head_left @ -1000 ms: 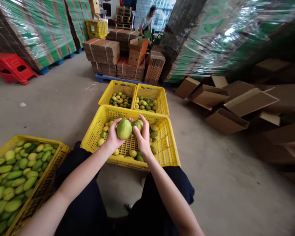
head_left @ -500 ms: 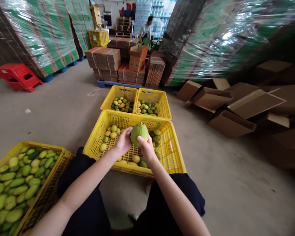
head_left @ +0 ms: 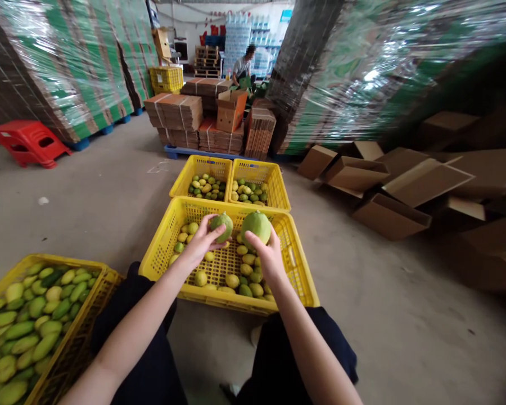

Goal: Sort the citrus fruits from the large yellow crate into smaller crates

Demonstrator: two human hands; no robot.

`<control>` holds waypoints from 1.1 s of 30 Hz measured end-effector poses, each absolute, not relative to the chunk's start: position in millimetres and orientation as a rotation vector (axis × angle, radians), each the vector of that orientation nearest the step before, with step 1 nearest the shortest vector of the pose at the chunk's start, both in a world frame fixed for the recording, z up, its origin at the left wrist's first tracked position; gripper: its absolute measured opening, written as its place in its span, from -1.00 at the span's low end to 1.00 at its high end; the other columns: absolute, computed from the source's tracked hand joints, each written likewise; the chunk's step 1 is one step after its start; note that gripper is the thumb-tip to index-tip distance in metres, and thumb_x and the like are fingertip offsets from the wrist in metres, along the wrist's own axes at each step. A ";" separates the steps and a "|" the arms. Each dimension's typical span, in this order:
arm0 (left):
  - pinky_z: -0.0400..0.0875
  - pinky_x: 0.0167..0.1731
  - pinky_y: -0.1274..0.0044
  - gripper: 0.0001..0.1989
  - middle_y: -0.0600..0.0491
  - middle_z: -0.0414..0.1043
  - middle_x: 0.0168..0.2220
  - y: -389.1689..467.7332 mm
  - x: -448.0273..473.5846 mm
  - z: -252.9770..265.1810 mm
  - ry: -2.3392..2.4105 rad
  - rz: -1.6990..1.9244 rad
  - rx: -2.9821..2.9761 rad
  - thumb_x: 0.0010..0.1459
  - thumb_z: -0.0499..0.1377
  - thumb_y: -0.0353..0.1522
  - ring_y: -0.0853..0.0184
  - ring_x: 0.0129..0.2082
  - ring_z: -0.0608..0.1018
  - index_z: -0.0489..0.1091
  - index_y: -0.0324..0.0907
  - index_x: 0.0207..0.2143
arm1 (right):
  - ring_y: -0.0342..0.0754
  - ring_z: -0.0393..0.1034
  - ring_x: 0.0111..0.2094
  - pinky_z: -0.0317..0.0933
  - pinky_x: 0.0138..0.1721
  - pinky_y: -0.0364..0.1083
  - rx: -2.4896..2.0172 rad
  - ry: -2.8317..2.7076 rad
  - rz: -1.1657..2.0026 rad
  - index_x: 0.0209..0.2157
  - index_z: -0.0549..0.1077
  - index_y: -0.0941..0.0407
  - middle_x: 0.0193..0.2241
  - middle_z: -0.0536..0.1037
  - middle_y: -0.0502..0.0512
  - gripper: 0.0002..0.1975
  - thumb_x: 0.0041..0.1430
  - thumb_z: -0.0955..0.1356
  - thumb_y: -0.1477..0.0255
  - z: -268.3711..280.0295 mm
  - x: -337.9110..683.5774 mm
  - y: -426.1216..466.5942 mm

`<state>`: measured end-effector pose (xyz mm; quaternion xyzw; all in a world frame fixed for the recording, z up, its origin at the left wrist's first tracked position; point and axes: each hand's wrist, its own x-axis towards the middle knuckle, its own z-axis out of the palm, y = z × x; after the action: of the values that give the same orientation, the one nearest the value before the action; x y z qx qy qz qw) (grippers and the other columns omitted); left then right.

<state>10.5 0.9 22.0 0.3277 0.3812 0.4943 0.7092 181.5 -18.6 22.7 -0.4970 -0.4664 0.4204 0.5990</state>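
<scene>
In my left hand (head_left: 202,241) is a rounded green fruit (head_left: 222,226), its fingers and thumb curled around it. A larger pale-green fruit (head_left: 257,226) is gripped by my right hand (head_left: 266,253), the thumb lying across its front. The two fruits are held side by side with a narrow gap between them. Both are above a large yellow crate (head_left: 164,225) standing before my knees. Lemon-like yellow and green fruits (head_left: 248,270) lie loosely in it, mostly along its left, right and near sides. Its perforated floor shows in the middle.
Two smaller yellow crates (head_left: 231,185) with fruit adjoin the far side. A fuller crate (head_left: 105,270) stands at my left. Bundled flat cartons (head_left: 181,112) are behind, open boxes (head_left: 356,171) to the right, a red stool (head_left: 29,143) far left. A person (head_left: 242,66) is in the background.
Half a second ago my hands were together around a green fruit. Now they have drawn apart, and a separate fruit shows in each. My view has tilted up slightly.
</scene>
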 end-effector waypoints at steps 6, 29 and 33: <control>0.33 0.19 0.33 -0.47 -0.04 0.51 0.04 -0.2 0.0 38.6 0.848 1.338 0.995 -0.04 0.47 -0.29 0.13 0.13 0.49 0.45 -0.07 0.00 | 0.19 0.50 -0.09 0.36 0.02 0.21 -1.301 -1.370 0.617 -0.06 0.43 0.07 -0.11 0.60 0.17 -0.40 -0.13 0.56 0.17 20.4 182.5 -23.5; 0.13 0.32 0.21 -0.45 -0.09 0.47 0.03 -10.4 4.1 43.0 0.956 1.431 1.381 -0.25 0.50 -0.57 0.00 0.24 0.36 0.51 -0.09 -0.14 | 0.19 0.41 0.10 0.28 0.15 0.28 -1.191 -1.541 0.152 0.12 0.32 -0.04 0.06 0.50 0.19 -0.47 0.10 0.43 0.42 7.6 181.0 -19.5; 0.08 0.33 0.22 -0.47 -0.07 0.48 0.02 -10.4 2.3 42.0 0.965 1.430 1.480 -0.22 0.50 -0.52 0.02 0.22 0.38 0.52 -0.07 -0.14 | 0.18 0.40 0.11 0.27 0.16 0.28 -1.171 -1.557 0.105 0.12 0.33 -0.04 0.07 0.50 0.19 -0.48 0.11 0.42 0.46 8.2 180.8 -20.5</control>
<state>2.3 -10.4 42.0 0.5906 0.3850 0.5707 0.4210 180.8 -20.5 8.2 -0.4968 -0.6607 0.0447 0.5610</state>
